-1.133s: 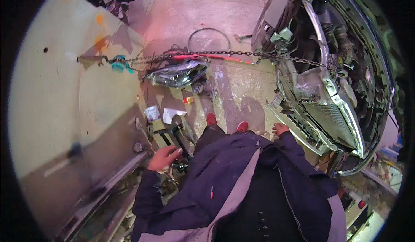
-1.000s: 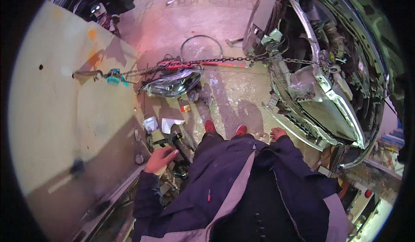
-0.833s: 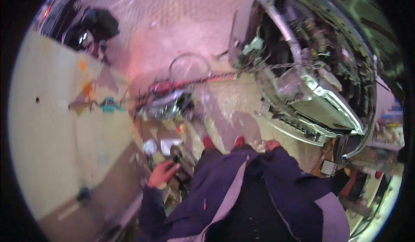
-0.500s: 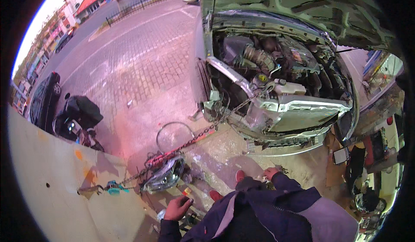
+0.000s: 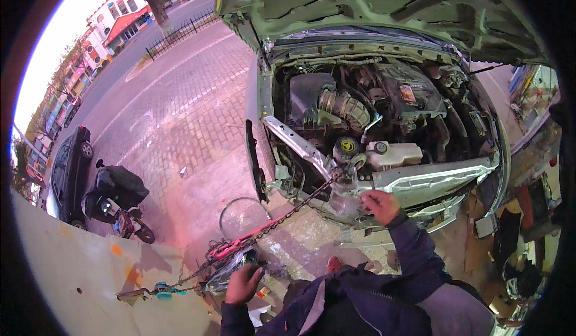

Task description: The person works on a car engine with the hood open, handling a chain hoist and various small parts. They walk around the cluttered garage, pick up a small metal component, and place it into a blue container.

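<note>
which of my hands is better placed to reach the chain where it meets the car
Probably your right hand: it is in front of the car, near that end of the chain. Your left hand is by the headlight, farther from the car.

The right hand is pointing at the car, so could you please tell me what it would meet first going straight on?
The right hand would probably meet the car's damaged silver front corner first, though depth there is hard to judge.
</note>
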Demonstrator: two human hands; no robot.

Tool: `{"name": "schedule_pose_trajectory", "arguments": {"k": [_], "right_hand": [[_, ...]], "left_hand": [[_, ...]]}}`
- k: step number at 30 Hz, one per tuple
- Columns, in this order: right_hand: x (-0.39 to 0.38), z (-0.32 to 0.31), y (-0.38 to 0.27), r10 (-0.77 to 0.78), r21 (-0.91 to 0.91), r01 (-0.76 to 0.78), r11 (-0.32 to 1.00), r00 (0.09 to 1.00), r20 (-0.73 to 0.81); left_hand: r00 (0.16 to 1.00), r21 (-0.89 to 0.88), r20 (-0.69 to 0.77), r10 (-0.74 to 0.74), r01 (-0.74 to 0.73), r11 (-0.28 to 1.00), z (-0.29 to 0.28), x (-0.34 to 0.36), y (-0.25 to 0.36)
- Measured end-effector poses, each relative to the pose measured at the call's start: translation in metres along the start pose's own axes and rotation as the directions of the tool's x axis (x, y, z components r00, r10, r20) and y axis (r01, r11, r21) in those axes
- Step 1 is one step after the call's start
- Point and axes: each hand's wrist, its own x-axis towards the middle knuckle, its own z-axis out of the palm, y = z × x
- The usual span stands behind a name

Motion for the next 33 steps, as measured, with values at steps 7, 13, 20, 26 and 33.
{"name": "schedule_pose_trajectory", "arguments": {"k": [7, 13, 20, 26, 33], "right_hand": [[0.154, -0.09, -0.074, -0.301, -0.132, 0.296, 0.946, 0.953, -0.026], [0.319, -0.128, -0.072, -0.328, -0.515, 0.257, 0.817, 0.944, -0.048], [0.54, -0.149, -0.046, -0.242, -0.703, 0.106, 0.704, 0.965, -0.097], [0.703, -0.157, -0.002, -0.303, -0.934, 0.266, 0.239, 0.934, 0.188], [0.83, -0.166, 0.054, -0.016, -0.951, 0.213, -0.225, 0.975, 0.222]], "left_hand": [[0.918, 0.182, -0.047, 0.393, -0.379, 0.907, -0.011, 0.146, 0.087], [0.605, 0.259, -0.263, 0.751, -0.706, 0.659, -0.008, 0.352, 0.166], [0.696, 0.229, -0.354, 0.625, -0.583, 0.779, 0.039, 0.508, 0.206], [0.659, 0.288, -0.35, 0.665, -0.6, 0.746, 0.054, 0.52, 0.19], [0.667, 0.24, -0.372, 0.646, -0.603, 0.761, 0.05, 0.52, 0.19]]}}
